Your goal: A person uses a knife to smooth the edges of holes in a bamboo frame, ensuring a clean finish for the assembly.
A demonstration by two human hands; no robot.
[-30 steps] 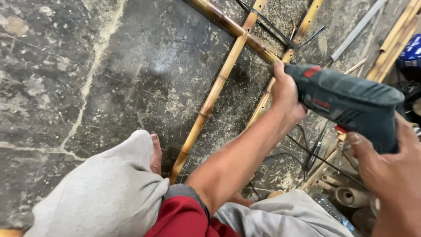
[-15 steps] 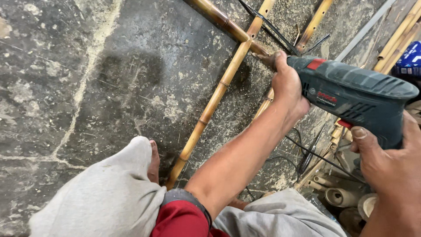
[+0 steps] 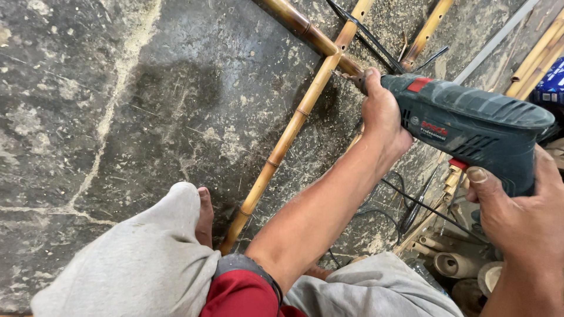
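1. Floor of dark, cracked stone, dusted with pale sawdust, is seen at the left of the view.
2. A knee in grey cloth is seen low at the left, with a bare foot just beside it.
3. A long bamboo pole is laid slantwise across the floor; a darker bamboo pole is crossed over it near the top.
4. The left hand is placed at the crossing of the poles, its fingers curled shut around the front end of the drill.
5. A dark green power drill is held level, just right of the crossing, its nose pointed at the joint.
6. The right hand is wrapped around the drill's grip, fingers closed on it, one fingertip resting by the red trigger.
7. More bamboo poles are seen at the far right edge.
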